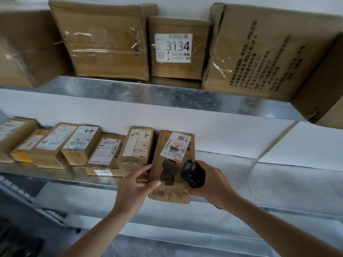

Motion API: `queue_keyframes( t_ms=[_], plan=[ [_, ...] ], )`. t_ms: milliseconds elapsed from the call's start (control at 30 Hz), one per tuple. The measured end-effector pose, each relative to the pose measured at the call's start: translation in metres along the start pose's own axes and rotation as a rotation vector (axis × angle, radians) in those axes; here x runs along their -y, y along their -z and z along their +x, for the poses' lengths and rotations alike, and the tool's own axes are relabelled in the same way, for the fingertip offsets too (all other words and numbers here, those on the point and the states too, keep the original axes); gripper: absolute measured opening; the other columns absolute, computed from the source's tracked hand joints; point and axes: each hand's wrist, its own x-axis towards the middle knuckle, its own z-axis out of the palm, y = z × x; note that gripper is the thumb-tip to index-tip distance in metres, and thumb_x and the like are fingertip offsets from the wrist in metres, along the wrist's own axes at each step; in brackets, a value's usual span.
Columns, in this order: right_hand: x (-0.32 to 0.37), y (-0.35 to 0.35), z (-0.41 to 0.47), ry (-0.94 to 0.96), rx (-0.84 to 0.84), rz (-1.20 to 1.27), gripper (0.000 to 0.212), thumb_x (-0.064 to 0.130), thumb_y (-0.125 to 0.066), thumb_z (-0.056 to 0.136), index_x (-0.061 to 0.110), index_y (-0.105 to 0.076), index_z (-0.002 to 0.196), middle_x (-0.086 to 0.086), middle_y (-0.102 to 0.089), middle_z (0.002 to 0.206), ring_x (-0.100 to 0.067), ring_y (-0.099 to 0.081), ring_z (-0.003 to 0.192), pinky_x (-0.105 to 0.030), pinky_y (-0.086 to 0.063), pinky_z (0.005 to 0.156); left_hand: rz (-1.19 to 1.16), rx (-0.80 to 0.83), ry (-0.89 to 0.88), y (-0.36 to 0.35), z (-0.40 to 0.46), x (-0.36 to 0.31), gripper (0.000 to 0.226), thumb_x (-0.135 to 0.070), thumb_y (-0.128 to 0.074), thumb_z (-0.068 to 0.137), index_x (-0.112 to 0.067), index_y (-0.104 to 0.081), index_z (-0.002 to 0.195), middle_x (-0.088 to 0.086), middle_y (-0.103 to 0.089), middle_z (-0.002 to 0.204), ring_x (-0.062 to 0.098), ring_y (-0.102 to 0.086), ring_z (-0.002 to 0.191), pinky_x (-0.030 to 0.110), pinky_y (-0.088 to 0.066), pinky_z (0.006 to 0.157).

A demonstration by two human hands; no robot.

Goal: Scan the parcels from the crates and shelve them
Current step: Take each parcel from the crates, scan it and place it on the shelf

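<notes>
The flat cardboard parcel (172, 164) lies on the lower metal shelf (55, 173), its near end hanging past the shelf's front edge and its far end close to the white back wall. A white label (175, 144) with "7786" handwritten on it faces up near the far end. The left hand (138, 184) grips the parcel's left edge, thumb curled over the top face and fingers stretched along the side. The right hand (207, 184) is wrapped round a black handheld scanner (193, 173) that sits over the parcel's right side, nose turned toward the label; whether that hand also pinches the parcel's near right corner is hard to tell from this angle.

To the left, just beside the parcel, a tall narrow box (138, 145) with a torn white label stands nearly touching it, and beyond that a row of small labelled boxes (55, 143) runs on to the left edge of the view, packed side by side. A low box marked "7481" (104, 171) sits at the shelf's front lip.

To the right of the parcel the shelf is bare metal right out to the side.

Overhead, the upper shelf (130, 89) carries large cartons, among them one labelled "3134" (178, 49) and a big printed carton (259, 52) that overhangs the shelf's front edge at the right.
</notes>
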Motion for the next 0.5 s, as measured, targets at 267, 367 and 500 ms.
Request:
queue_keyframes(
  t_ms=[267, 367, 500],
  plan=[
    [0.003, 0.008, -0.023, 0.030, -0.091, -0.037, 0.071, 0.038, -0.087, 0.063, 0.040, -0.057, 0.127, 0.021, -0.071, 0.106, -0.005, -0.063, 0.089, -0.010, -0.041, 0.065, 0.053, -0.050, -0.057, 0.015, -0.025, -0.008, 0.048, -0.024, -0.083, 0.080, -0.033, -0.063, 0.124, -0.021, -0.076, 0.092, -0.002, -0.072, 0.089, 0.012, -0.055, 0.074],
    [0.015, 0.015, -0.035, 0.038, -0.141, -0.071, 0.068, 0.043, -0.088, 0.059, 0.038, -0.056, 0.119, 0.020, -0.069, 0.103, -0.004, -0.062, 0.086, -0.012, -0.043, 0.064, 0.077, -0.099, -0.039, 0.032, -0.044, -0.008, 0.040, -0.031, -0.082, 0.081, -0.037, -0.065, 0.117, -0.025, -0.075, 0.095, -0.006, -0.069, 0.092, 0.010, -0.053, 0.079],
    [0.048, 0.014, -0.052, 0.133, -0.121, -0.133, 0.072, 0.046, -0.090, 0.060, 0.035, -0.059, 0.125, 0.019, -0.065, 0.106, -0.004, -0.059, 0.091, -0.011, -0.041, 0.070, 0.092, -0.177, 0.020, 0.060, -0.072, -0.008, 0.037, -0.040, -0.079, 0.082, -0.045, -0.061, 0.113, -0.024, -0.071, 0.101, -0.001, -0.067, 0.098, 0.002, -0.043, 0.075]
  ],
)
